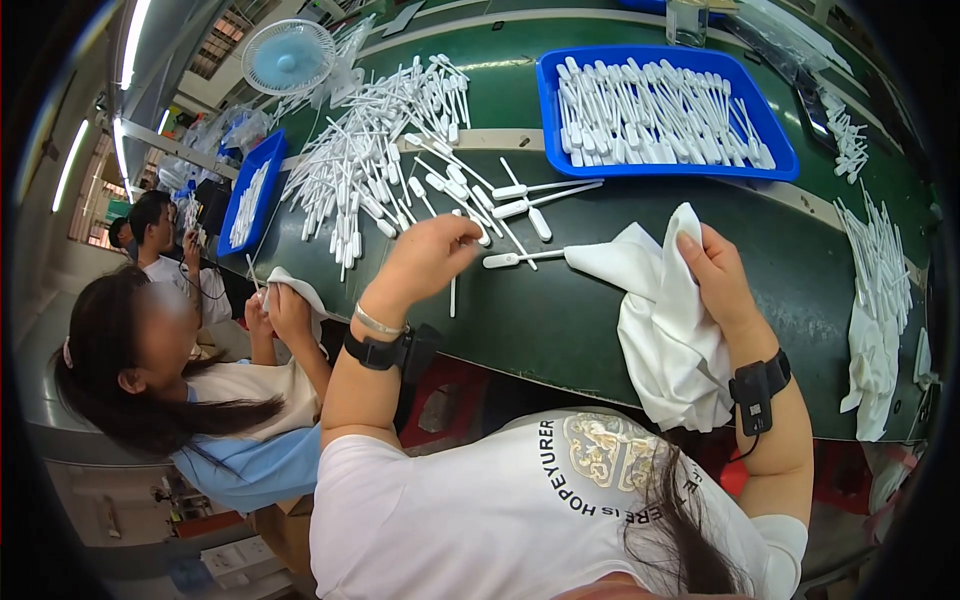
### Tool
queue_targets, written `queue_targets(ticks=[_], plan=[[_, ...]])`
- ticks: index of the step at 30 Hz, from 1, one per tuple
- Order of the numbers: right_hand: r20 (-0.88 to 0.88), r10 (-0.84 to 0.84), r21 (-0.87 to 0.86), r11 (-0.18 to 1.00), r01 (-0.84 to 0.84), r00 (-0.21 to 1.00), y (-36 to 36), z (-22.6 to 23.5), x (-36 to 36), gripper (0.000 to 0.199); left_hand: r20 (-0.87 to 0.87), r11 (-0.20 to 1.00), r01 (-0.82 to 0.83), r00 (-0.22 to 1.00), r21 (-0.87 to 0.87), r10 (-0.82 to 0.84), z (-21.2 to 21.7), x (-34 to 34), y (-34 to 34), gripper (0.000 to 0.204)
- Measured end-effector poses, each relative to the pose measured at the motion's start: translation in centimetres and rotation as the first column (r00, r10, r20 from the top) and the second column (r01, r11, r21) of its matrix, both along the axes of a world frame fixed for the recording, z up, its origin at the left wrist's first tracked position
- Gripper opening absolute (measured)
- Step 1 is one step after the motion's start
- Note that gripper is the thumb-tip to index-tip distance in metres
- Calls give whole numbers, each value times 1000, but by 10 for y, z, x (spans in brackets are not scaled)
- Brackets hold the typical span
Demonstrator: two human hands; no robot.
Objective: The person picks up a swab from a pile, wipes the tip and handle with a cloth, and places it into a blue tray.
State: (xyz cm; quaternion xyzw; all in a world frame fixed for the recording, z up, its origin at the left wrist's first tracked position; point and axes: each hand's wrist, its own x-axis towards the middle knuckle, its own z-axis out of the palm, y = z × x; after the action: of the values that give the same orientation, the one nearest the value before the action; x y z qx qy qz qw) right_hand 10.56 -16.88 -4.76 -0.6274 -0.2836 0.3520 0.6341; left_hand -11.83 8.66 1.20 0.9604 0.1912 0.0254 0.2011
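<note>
My right hand (715,270) grips a bunched white cloth (675,355) between thumb and fingers, over the table's near side. The cloth's pointed left end lies around or over the thin shaft of a white plastic stick (503,260), whose wide oblong end points left. My left hand (430,262) hovers at the near edge of a loose pile of such sticks (385,150), its fingers curled together. Whatever those fingers may hold is hidden. A few loose sticks (540,224) lie just beyond it, between the pile and the cloth.
A blue tray (790,165) full of sticks stands beyond my right hand. Another blue tray (268,165) sits left of the pile, near a fan (288,60). At far right lie more sticks (880,260) and a white cloth (875,370). A co-worker (170,370) handles a cloth at left.
</note>
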Motion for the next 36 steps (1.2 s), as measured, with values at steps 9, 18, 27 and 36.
queue_targets(ticks=[9, 18, 27, 36], plan=[[10, -2, 18, 1000, 2, 1000, 2, 0, -1, 23, 82, 976, 131, 986, 176, -147, -22, 6, -19, 17], [-192, -57, 99, 992, 77, 980, 0, 5, 2, 23, 74, 741, -138, 967, -658, 245, 13, 0, -40, 12], [201, -41, -70, 996, 56, 979, -9, 19, 9, 22, 158, 111, 147, 982, -983, 104, -30, 98, -96, 13], [508, 161, -377, 925, 51, 846, -17, 30, 5, 32, 80, 24, 76, 975, -997, 206, -42, 101, -96, 12]])
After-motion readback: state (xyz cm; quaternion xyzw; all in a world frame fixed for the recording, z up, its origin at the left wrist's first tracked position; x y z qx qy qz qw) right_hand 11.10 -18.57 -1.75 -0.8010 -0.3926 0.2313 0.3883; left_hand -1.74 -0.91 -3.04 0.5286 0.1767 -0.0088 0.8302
